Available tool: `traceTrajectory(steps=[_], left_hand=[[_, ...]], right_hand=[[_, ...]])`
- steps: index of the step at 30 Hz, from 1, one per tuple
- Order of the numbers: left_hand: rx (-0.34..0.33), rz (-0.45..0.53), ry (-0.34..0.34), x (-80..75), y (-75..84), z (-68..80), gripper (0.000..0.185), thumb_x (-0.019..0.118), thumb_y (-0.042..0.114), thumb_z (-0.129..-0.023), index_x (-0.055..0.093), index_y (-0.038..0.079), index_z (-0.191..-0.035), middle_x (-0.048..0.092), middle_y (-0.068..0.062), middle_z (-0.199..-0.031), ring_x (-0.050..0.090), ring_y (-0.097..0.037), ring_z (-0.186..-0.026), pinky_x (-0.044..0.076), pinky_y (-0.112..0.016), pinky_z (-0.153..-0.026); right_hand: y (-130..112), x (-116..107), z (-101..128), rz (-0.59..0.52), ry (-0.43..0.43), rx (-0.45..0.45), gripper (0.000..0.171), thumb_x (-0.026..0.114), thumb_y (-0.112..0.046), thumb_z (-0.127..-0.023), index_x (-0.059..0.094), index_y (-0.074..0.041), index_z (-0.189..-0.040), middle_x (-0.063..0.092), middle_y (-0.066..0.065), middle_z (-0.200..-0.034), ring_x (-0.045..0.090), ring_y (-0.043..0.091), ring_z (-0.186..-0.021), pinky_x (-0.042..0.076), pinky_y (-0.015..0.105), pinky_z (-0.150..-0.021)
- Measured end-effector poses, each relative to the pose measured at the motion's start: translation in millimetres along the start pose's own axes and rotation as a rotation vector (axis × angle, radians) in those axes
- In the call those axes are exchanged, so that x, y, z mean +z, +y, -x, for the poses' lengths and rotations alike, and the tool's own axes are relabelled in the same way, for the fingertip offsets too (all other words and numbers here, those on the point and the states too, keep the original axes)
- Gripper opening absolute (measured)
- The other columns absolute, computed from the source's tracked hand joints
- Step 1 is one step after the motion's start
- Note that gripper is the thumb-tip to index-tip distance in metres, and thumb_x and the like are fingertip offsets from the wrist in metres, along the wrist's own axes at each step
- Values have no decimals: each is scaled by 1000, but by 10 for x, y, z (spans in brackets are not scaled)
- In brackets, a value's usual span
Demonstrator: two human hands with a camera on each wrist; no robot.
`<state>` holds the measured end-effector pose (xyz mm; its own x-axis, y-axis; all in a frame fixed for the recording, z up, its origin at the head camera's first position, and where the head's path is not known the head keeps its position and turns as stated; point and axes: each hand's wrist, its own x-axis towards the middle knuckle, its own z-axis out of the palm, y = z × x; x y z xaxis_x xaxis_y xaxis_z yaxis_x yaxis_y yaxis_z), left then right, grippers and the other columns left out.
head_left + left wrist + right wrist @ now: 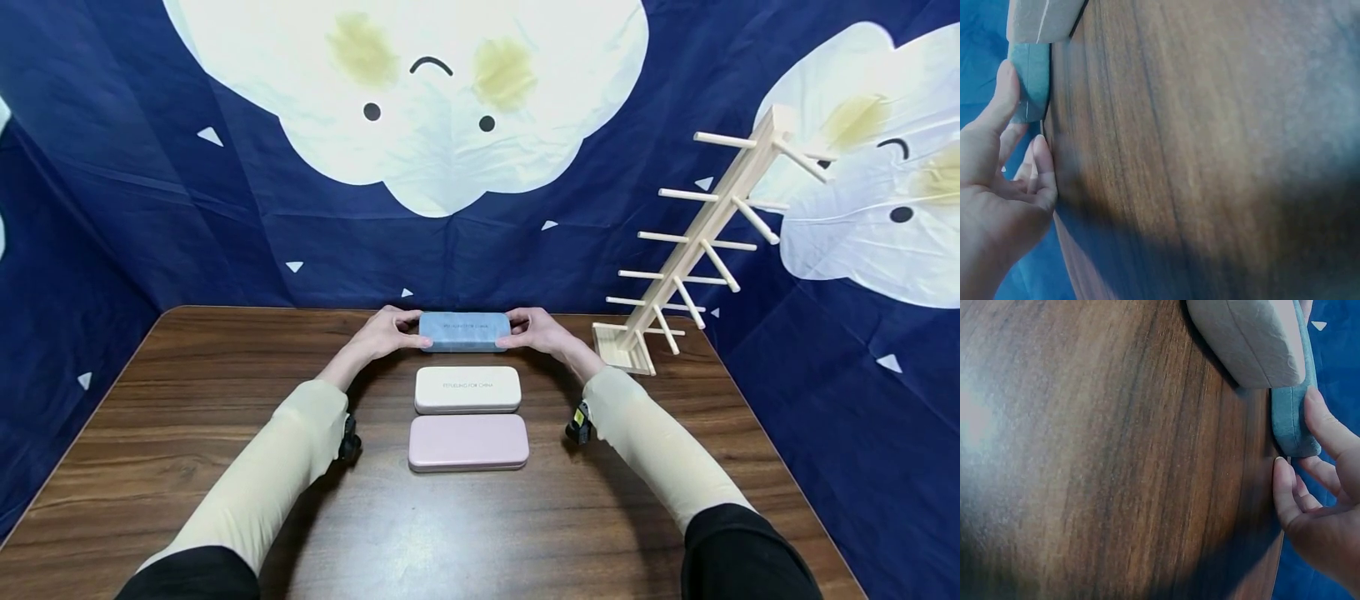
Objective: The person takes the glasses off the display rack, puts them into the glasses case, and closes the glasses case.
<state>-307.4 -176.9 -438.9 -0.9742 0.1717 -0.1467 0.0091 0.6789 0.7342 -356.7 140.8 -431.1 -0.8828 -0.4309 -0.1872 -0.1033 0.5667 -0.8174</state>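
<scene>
Backdrop: a blue cloth (135, 192) printed with white clouds hangs behind.
Surface: a wood-grain surface (187, 467) carries three cases in a row, with a wooden peg rack (697, 250) at its far right corner.
Cases: the blue case (464, 331) lies farthest from the person; the cream case (468, 389) and pink case (468, 442) lie nearer.
Grip: the left hand (382, 335) and right hand (536, 332) pinch the blue case by its two short ends.
Risk: the fingertip hold looks shallow; if lifted unevenly, the case could likely slip and drop onto the cream case.
</scene>
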Motion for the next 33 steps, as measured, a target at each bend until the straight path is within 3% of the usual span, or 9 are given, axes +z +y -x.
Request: traceTrajectory(steps=[17,27,33], left_hand=[[-59,63,-27,10,63,68,85,82,41,-87,43,13,-157,36,-20,-158,44,-37,-142,35,-52,-121],[-6,81,-63,-49,86,185,85,69,50,-95,33,10,-161,37,-19,-160,43,-35,-144,35,-51,-121],[0,80,-90,-109,90,279,91,64,58,-95,26,12,-164,37,-18,-160,42,-36,-145,37,-53,-120]], right_hand=[[-42,29,73,-13,-5,34,65,82,-16,-88,54,-2,-145,59,19,-140,57,29,-120,48,32,-100],[-34,41,100,-57,29,-30,61,77,-14,-92,53,2,-146,61,22,-136,59,22,-106,46,19,-84],[-69,32,135,-104,13,-9,67,73,-19,-96,44,1,-152,54,23,-141,57,23,-112,55,22,-85]])
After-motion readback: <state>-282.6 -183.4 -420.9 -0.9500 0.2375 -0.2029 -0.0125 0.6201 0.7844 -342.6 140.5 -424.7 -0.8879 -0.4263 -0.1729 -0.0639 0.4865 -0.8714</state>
